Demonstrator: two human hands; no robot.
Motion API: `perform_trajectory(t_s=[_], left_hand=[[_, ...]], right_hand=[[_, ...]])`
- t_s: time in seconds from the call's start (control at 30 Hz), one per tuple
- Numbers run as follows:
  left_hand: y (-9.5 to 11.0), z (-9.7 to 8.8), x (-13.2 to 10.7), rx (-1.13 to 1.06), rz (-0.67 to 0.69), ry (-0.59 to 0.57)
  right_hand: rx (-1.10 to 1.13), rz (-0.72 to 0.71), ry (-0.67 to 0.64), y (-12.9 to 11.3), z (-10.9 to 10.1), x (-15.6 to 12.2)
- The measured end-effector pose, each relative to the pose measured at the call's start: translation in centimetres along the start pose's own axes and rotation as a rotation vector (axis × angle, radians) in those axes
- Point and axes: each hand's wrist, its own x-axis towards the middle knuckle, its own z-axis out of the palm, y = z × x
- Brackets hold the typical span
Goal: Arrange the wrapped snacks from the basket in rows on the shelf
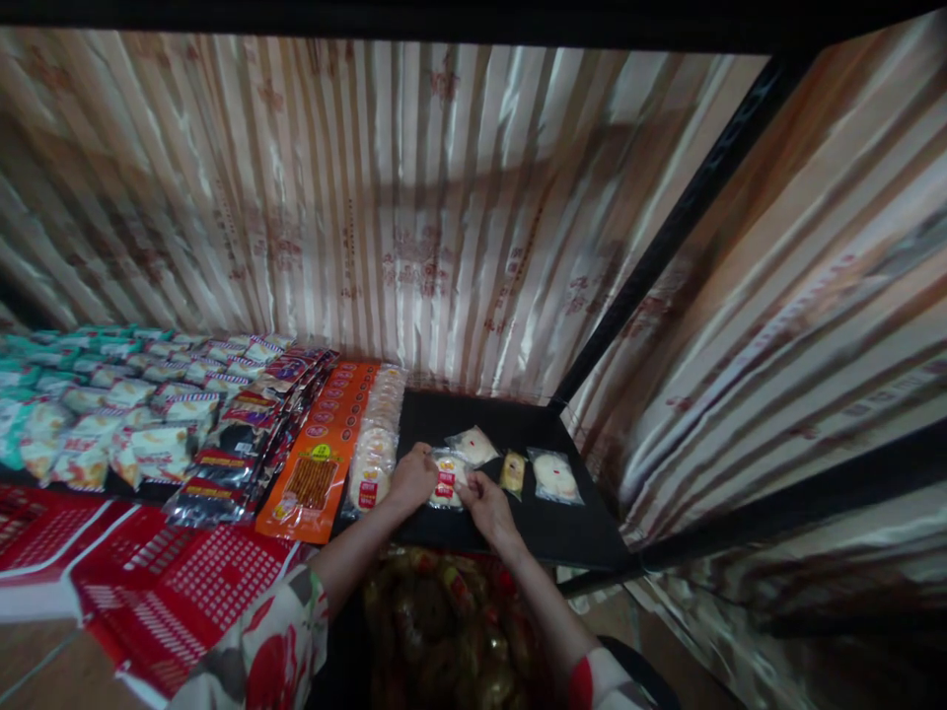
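Note:
Between my two hands is a clear packet (pixel 447 480) of pale, round, cracker-like pieces with a red label. My left hand (pixel 411 479) has its fingers closed on the packet's left edge, and my right hand (pixel 486 501) pinches its right edge. The packet is low over or on the black shelf (pixel 518 532); I cannot tell which. Just behind it lies another clear packet (pixel 474 446) with pale contents. A small yellow packet (pixel 513 472) and a clear packet of pale pieces (pixel 556 476) lie to the right of my right hand.
A row of similar pale packets (pixel 376 439) runs front to back left of my hands. Beside it lie an orange snack bag (pixel 317 463), dark packs (pixel 229 454) and many wrapped snacks (pixel 155 449). Red baskets (pixel 184 582) stand below. A black post (pixel 666 256) rises at the right.

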Motion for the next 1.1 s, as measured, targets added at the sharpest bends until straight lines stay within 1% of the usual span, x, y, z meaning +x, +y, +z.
perform_trajectory(t_s=[0.17,0.27,0.37,0.5,0.6,0.83,0.97,1.1], left_hand=[[0.2,0.6,2.1,0.035,0.006,0.007],[0.9,0.8,3.1,0.025,0.010,0.021],[1.7,0.8,4.1,0.006,0.008,0.068],[2.6,1.0,5.6,0.006,-0.026,0.106],[2.9,1.4,6.7,0.022,-0.018,0.122],[2.9,2.9,8.8,0.067,0.025,0.185],[2.5,3.4,10.4,0.019,-0.022,0.205],[1.9,4.0,12.0,0.005,-0.044,0.222]], right_hand=[[-0.147,0.010,0.071,-0.1,0.1,3.0],[-0.199,-0.021,0.092,-0.2,0.2,4.9],[-0.250,-0.060,0.106,-0.5,0.3,7.0],[-0.304,-0.025,0.110,-1.1,0.5,9.5],[-0.336,-0.010,0.115,-1.0,0.9,11.4],[-0.345,-0.046,0.146,-0.5,1.9,15.3],[-0.399,-0.051,0.132,-0.8,2.6,17.1],[-0.404,-0.007,0.125,-1.1,3.4,18.5]])
